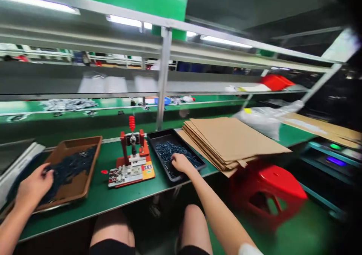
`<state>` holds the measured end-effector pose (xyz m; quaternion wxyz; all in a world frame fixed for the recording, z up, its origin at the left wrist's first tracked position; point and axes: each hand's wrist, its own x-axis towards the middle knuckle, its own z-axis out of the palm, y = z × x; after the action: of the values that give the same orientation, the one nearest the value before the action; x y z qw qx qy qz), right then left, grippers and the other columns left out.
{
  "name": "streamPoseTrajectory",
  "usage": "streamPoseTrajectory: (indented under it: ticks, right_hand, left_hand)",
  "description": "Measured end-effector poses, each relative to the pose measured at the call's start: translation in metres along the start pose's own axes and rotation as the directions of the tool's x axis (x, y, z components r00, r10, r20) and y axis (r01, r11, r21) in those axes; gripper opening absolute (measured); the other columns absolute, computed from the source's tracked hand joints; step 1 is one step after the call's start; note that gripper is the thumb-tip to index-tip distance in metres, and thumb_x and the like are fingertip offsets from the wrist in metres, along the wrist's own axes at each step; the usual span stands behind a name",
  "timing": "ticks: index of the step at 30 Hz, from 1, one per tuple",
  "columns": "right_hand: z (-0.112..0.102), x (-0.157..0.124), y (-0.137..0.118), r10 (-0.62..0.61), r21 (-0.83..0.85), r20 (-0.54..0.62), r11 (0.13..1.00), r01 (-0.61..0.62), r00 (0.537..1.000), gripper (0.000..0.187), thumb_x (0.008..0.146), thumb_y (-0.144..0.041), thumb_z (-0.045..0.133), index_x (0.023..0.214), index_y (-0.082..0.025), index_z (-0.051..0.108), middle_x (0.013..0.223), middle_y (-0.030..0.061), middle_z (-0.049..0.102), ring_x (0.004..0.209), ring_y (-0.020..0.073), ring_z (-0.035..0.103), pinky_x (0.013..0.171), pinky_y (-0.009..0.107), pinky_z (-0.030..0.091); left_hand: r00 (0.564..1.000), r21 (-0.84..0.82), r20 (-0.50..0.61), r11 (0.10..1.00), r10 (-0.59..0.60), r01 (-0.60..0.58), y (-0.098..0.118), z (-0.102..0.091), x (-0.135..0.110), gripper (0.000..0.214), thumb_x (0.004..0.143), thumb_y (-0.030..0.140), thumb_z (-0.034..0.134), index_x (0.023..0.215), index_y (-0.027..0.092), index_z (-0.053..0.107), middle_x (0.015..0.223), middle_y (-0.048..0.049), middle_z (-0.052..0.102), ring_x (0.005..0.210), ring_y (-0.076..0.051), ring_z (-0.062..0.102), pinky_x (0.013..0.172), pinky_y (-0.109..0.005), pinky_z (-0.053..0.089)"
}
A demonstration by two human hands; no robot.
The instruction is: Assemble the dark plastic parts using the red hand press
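Note:
At the left, my left hand (35,185) is over the near left side of a brown tray (94,162). Its thumb and fingers are closed around a small dark part (48,168), like the dark parts (75,164) heaped in that tray. My right hand (181,162) reaches into a black tray (177,178), fingers bent together among thin dark blue pieces (172,148); whatever it pinches is hidden. Between the trays stands a small hand press (132,161) with a red lever handle and a metal fixture on its base. Neither hand touches it.
A stack of brown cardboard sheets (226,140) lies right of the black tray, partly over the edge of the green table (110,200). Below it is a red stool (278,181). A metal post (164,78) and shelf rise behind. A small red piece (104,171) lies left of the press.

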<state>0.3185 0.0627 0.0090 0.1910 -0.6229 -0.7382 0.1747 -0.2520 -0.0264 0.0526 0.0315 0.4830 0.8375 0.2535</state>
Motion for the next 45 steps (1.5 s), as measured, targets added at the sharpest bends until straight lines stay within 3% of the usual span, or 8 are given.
streamPoseTrajectory:
  ticks: [4, 8, 17, 23, 30, 38, 42, 45]
  right_hand:
    - [-0.006, 0.007, 0.018, -0.025, 0.310, -0.031, 0.950, 0.034, 0.999, 0.022, 0.087, -0.020, 0.050, 0.094, -0.015, 0.070, 0.076, 0.0037, 0.069, 0.071, 0.0166, 0.064, 0.067, 0.027, 0.047]
    - [-0.006, 0.006, 0.030, 0.002, 0.628, -0.048, 0.778, 0.028, 0.999, 0.035, 0.086, -0.044, 0.053, 0.099, -0.017, 0.071, 0.064, -0.0024, 0.059, 0.054, 0.0126, 0.050, 0.052, 0.023, 0.036]
    - [0.003, 0.020, 0.036, 0.076, 0.249, -0.248, 0.968, -0.012, 0.966, 0.022, 0.085, -0.029, 0.054, 0.076, -0.021, 0.071, 0.084, 0.0081, 0.073, 0.084, 0.0226, 0.065, 0.083, 0.034, 0.046]
    - [0.013, 0.026, 0.043, 0.095, 0.318, -0.242, 0.948, -0.014, 0.966, 0.018, 0.075, -0.028, 0.061, 0.089, -0.021, 0.070, 0.081, 0.0039, 0.072, 0.078, 0.0198, 0.067, 0.078, 0.031, 0.050]
    - [0.011, 0.021, 0.040, 0.009, 0.241, -0.277, 0.969, 0.061, 0.961, 0.011, 0.076, -0.032, 0.064, 0.082, -0.022, 0.067, 0.086, 0.0018, 0.072, 0.084, 0.0197, 0.066, 0.081, 0.031, 0.048]
    - [-0.004, 0.006, 0.013, 0.107, 0.136, -0.302, 0.988, -0.068, 0.947, 0.008, 0.085, -0.027, 0.062, 0.091, -0.021, 0.066, 0.084, 0.0056, 0.071, 0.078, 0.0203, 0.065, 0.075, 0.031, 0.046]
    - [0.007, -0.024, -0.035, -0.070, 0.312, -0.332, 0.933, 0.179, 0.941, 0.018, 0.090, -0.034, 0.059, 0.099, -0.022, 0.069, 0.084, 0.0050, 0.071, 0.077, 0.0202, 0.065, 0.075, 0.032, 0.050]
    - [0.032, -0.048, -0.074, -0.306, 0.366, -0.318, 0.833, 0.414, 0.897, 0.019, 0.093, -0.029, 0.055, 0.096, -0.023, 0.073, 0.091, 0.0065, 0.072, 0.085, 0.0203, 0.066, 0.080, 0.033, 0.052]
  left_hand:
    - [0.991, -0.171, -0.132, 0.985, -0.022, -0.001, 0.001, 0.014, 0.006, 0.031, 0.086, 0.051, 0.047, 0.115, 0.038, 0.050, 0.077, 0.0142, 0.069, 0.090, -0.018, 0.070, 0.093, -0.041, 0.055]
    - [0.997, -0.472, -0.048, 0.878, 0.068, -0.083, 0.024, 0.024, -0.021, 0.040, 0.081, 0.060, 0.050, 0.114, 0.037, 0.045, 0.072, 0.0133, 0.072, 0.079, -0.019, 0.072, 0.091, -0.045, 0.057]
    - [0.901, -0.698, 0.216, 0.705, 0.377, -0.127, 0.094, 0.072, -0.103, 0.049, 0.076, 0.065, 0.063, 0.097, 0.021, 0.067, 0.105, -0.0107, 0.077, 0.093, -0.027, 0.075, 0.088, -0.040, 0.060]
    - [0.852, -0.737, 0.262, 0.664, 0.454, -0.128, 0.123, 0.100, -0.130, 0.050, 0.082, 0.059, 0.057, 0.107, 0.019, 0.074, 0.084, -0.0059, 0.072, 0.064, -0.019, 0.068, 0.069, -0.033, 0.058]
    - [0.822, -0.773, 0.360, 0.635, 0.442, -0.003, 0.134, 0.109, -0.145, 0.052, 0.084, 0.057, 0.053, 0.107, 0.016, 0.075, 0.072, -0.0030, 0.065, 0.067, -0.019, 0.065, 0.072, -0.035, 0.056]
    - [0.870, -0.716, 0.306, 0.696, 0.386, -0.057, 0.132, 0.115, -0.144, 0.040, 0.075, 0.049, 0.065, 0.099, 0.018, 0.075, 0.095, -0.0088, 0.075, 0.093, -0.026, 0.069, 0.091, -0.042, 0.055]
    - [0.855, -0.743, 0.341, 0.669, 0.392, -0.010, 0.137, 0.114, -0.140, 0.061, 0.075, 0.042, 0.064, 0.130, 0.016, 0.063, 0.095, -0.0067, 0.072, 0.074, -0.018, 0.069, 0.076, -0.035, 0.059]
    - [0.826, -0.685, 0.372, 0.725, 0.424, -0.064, 0.146, 0.112, -0.132, 0.048, 0.077, 0.039, 0.062, 0.119, 0.017, 0.071, 0.102, -0.0088, 0.075, 0.077, -0.020, 0.070, 0.079, -0.036, 0.058]
